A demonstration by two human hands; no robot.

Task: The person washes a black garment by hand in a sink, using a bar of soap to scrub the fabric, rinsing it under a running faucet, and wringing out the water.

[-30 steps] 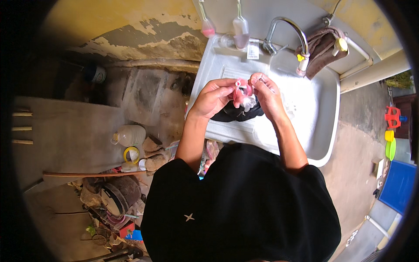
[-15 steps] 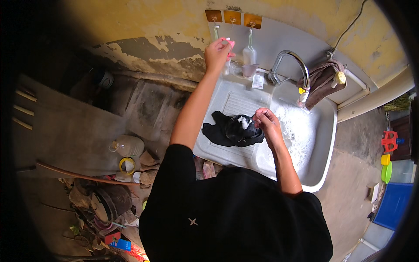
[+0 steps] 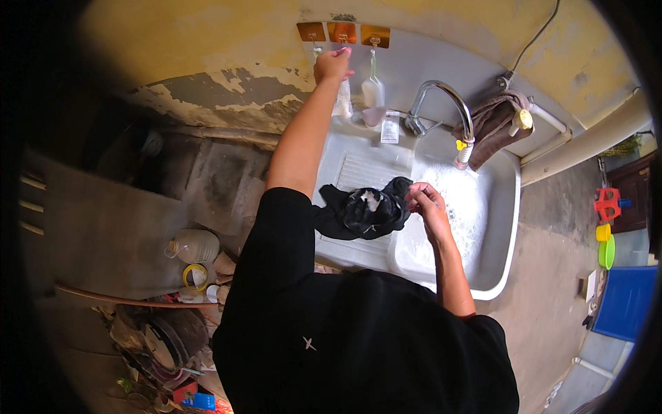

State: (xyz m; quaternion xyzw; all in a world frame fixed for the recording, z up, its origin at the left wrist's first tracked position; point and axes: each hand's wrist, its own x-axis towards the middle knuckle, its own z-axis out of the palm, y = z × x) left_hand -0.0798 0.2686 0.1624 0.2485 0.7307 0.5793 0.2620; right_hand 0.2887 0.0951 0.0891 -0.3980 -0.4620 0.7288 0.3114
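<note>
I've got the white sink [image 3: 509,231] below me, black cloth [image 3: 338,222] bunched on its ribbed left side, right up against my right hand [image 3: 429,207]: fingers half curled at its edge, grip unclear from here. Up by the wall, my left hand [image 3: 332,65] pinches a pink piece [image 3: 345,51], fingers closed.

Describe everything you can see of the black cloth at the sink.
The black cloth looks like soft fabric, bunched in a crumpled heap with an uneven outline and a white patch on top, perhaps foam. It lies on the ribbed drainboard, left of the sudsy basin. Fingers of the right hand are at its right end; whether they grip it is unclear.
</note>
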